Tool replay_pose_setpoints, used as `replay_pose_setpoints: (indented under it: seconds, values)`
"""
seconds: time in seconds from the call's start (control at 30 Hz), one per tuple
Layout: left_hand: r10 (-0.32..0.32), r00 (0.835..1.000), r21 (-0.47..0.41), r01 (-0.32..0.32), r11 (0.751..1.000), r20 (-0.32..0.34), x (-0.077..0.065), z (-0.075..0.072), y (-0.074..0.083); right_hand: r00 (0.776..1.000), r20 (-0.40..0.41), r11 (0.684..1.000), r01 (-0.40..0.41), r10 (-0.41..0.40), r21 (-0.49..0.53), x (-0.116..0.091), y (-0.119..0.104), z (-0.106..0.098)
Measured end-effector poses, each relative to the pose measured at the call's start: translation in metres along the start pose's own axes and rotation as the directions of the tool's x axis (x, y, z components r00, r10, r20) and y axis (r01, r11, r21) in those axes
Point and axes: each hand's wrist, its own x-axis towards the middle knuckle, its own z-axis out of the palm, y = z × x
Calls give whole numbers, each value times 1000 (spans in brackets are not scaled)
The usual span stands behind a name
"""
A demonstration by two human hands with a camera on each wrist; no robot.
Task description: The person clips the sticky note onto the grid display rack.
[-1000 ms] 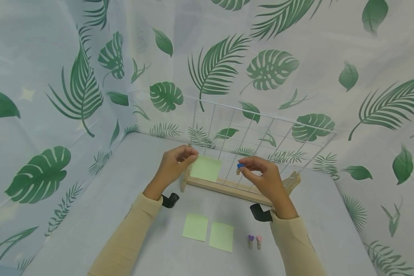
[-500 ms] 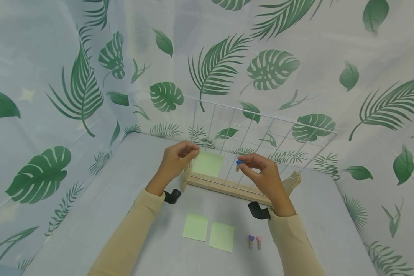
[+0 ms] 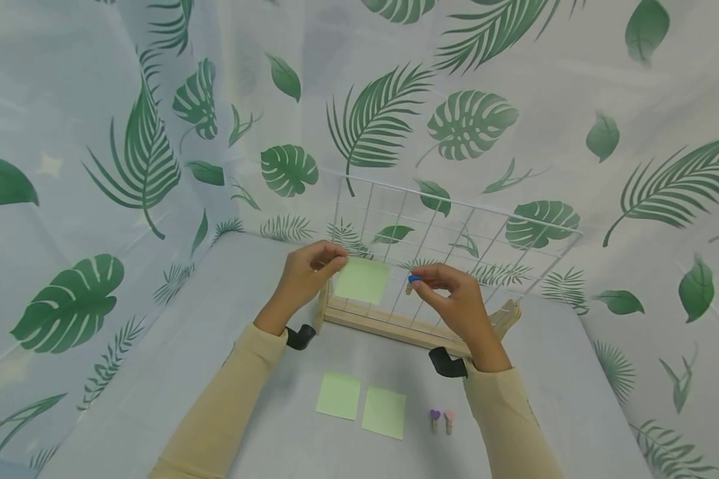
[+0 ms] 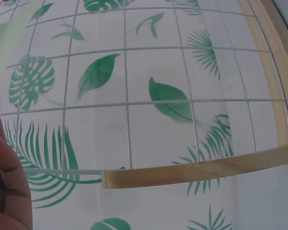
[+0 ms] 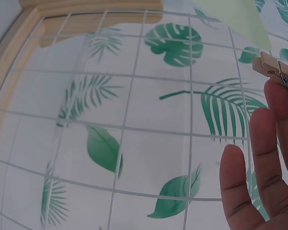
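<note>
My left hand [image 3: 307, 274] pinches a pale green sticky note [image 3: 362, 279] by its upper left corner, in front of the white wire grid [image 3: 431, 199]. In the left wrist view, only part of the note [image 4: 7, 45] and some curled fingers show at the left edge. My right hand [image 3: 455, 296] pinches a small wooden clothespin [image 3: 409, 289] with a blue top, just right of the note. The right wrist view has that clothespin [image 5: 272, 68] at the right edge, close below a corner of the note [image 5: 245, 19]; the other fingers stand loosely apart from it.
The grid stands in a wooden base [image 3: 383, 324] on a white table. Nearer lie two more green notes [image 3: 338, 396] [image 3: 384, 412]. To their right are a clothespin with a purple heart [image 3: 435, 419] and one with a pink heart [image 3: 449, 420]. A leaf-patterned curtain [image 3: 383, 40] hangs behind.
Both hands have risen slightly, bringing the note and the blue clothespin a little higher before the grid. The clothespin has also shifted slightly left, nearer the note. Both grips stay the same.
</note>
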Motion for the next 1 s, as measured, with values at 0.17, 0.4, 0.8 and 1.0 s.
replay_pose_setpoints:
  seconds: [0.17,0.4,0.8,1.0]
  values:
    - [6,1000,0,-6,1000,-14,3,0,0,1000,9,1000,0,1,-24,3,-1,-1]
    - [6,1000,8,-5,1000,-25,7,1,-2,1000,10,998,-22,22,-55,8,-2,-2]
    - [-17,999,-6,17,1000,-33,11,2,-2,999,-7,995,-35,35,-90,15,-2,-3]
    - [-34,999,-48,32,998,-36,14,3,-1,1000,-14,995,-10,9,-98,19,-2,-4]
